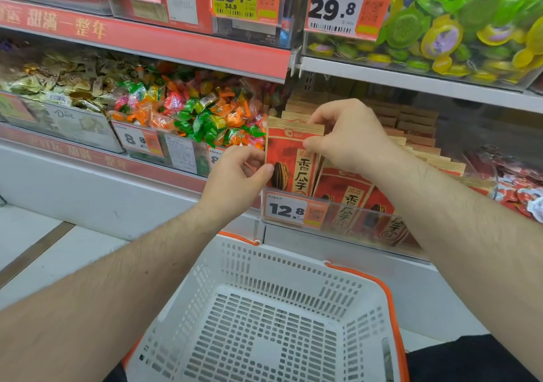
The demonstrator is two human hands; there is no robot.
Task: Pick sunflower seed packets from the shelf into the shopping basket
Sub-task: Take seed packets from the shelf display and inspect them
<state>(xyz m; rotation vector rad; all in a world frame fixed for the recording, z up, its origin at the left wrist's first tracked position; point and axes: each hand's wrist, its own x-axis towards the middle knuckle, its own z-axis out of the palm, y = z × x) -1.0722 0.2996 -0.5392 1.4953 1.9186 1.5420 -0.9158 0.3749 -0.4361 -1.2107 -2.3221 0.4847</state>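
at the front of a low shop shelf, both hands hold one red sunflower seed packet [289,161], standing upright at the head of its row. left hand [238,173] pinches the packet's left edge between thumb and fingers; right hand [349,134] curls over its top right corner. the packet is not yet clear of the clear plastic shelf lip [352,223] with its price tag [295,210]. the white shopping basket [223,267] sits directly below, and nothing shows inside it — so the task looks barely begun. more packets [349,193] wait behind. open room lies between lip and basket rim; the upper shelf edge [411,80] hangs just above.
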